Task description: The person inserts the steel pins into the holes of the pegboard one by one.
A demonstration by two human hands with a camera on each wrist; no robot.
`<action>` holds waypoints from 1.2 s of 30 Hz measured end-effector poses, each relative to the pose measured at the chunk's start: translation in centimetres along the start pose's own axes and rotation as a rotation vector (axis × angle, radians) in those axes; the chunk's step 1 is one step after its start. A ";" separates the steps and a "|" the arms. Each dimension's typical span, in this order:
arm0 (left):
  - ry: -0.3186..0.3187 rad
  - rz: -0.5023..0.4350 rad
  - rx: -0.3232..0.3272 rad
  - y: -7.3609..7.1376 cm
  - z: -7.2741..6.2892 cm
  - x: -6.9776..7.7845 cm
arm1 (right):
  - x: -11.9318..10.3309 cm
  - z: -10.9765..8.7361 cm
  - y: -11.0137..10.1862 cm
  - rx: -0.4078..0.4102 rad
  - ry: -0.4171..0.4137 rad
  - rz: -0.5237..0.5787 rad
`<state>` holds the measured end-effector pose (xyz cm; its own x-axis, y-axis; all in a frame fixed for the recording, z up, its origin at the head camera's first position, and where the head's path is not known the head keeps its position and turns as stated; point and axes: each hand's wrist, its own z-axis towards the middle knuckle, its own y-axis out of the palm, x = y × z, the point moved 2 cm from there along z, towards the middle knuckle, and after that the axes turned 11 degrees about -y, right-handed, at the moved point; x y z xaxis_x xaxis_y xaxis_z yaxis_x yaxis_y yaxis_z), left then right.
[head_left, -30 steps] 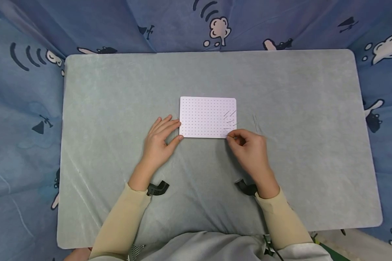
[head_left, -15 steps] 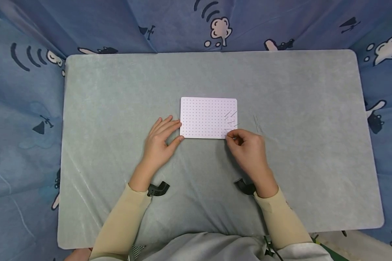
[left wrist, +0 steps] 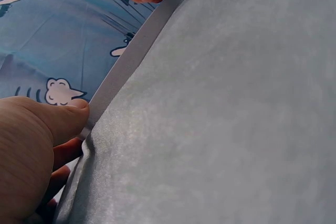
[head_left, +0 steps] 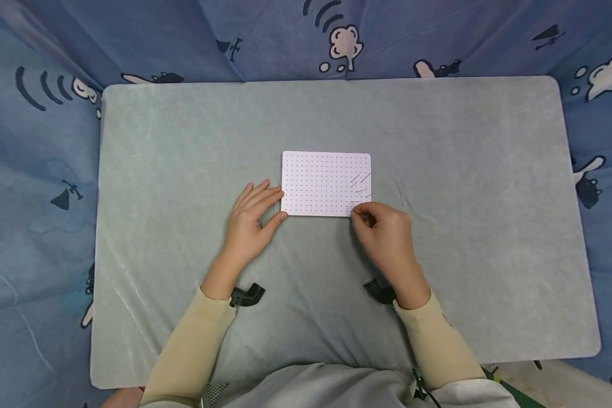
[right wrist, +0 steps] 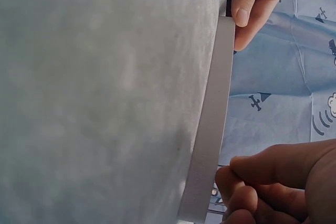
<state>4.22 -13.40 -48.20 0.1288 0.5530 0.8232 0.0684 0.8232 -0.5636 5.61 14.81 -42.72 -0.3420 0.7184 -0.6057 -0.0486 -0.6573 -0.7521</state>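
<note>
A white board [head_left: 313, 184] with a grid of small holes lies on the grey-covered table. Several thin metal needles [head_left: 365, 177] stand at a slant in its right side; they also show above the board edge in the left wrist view. My left hand [head_left: 247, 226] touches the board's lower left side, its fingers spread along the left edge and the thumb at the corner. At the lower right corner, my right hand [head_left: 387, 232] pinches a thin needle between thumb and index finger. Its fingertips hide most of that needle, so I cannot tell whether the tip sits in a hole.
A few loose needles [head_left: 400, 193] lie on the table right of the board. The grey cloth [head_left: 194, 141] covers the tabletop. A blue patterned curtain [head_left: 285, 42] hangs along the back and both sides. Black wrist cameras [head_left: 247, 295] sit at both wrists.
My right hand has shifted very slightly left at the board's lower right corner, still pinching. The left hand and the board stay practically where they were.
</note>
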 end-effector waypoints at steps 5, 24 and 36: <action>0.002 -0.008 0.000 0.1 -0.1 0.0 | -0.1 0.0 0.0 0.000 0.022 -0.004; 0.000 -0.002 0.004 0.0 -0.1 -0.2 | 0.5 -0.8 -2.1 -0.068 0.137 0.054; 0.000 -0.004 -0.003 0.1 0.0 0.1 | 4.7 -0.2 -6.2 0.063 0.198 -0.093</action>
<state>4.23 -13.24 -48.18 0.1286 0.5496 0.8255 0.0719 0.8251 -0.5605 4.49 22.27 -40.92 -0.1423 0.8033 -0.5783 -0.1321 -0.5944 -0.7932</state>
